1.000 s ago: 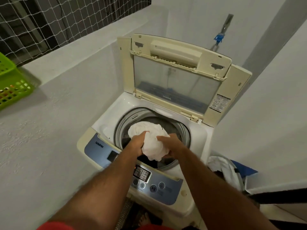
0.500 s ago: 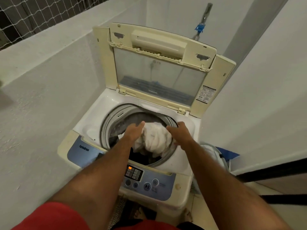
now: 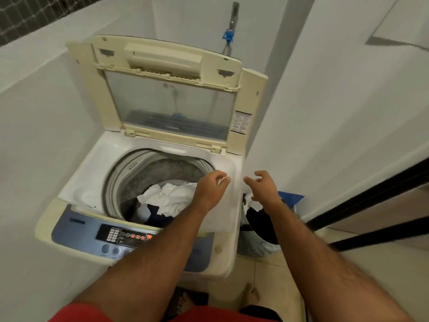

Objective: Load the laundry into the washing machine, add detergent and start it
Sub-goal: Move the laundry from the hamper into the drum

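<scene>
both of your hands hang empty above the right edge of the washing machine (image 3: 76, 182), its lid (image 3: 169, 89) standing upright at the back. your left hand (image 3: 212, 188) hovers over the drum's right rim, fingers loosely curled and apart, holding nothing. your right hand (image 3: 263, 185) hangs just beyond the machine's side, above the laundry basket (image 3: 257, 245) on the floor, fingers likewise spread and slack. white cloth (image 3: 171, 198) lies inside the drum on darker clothes. control panel (image 3: 125, 234) lights glow red.
</scene>
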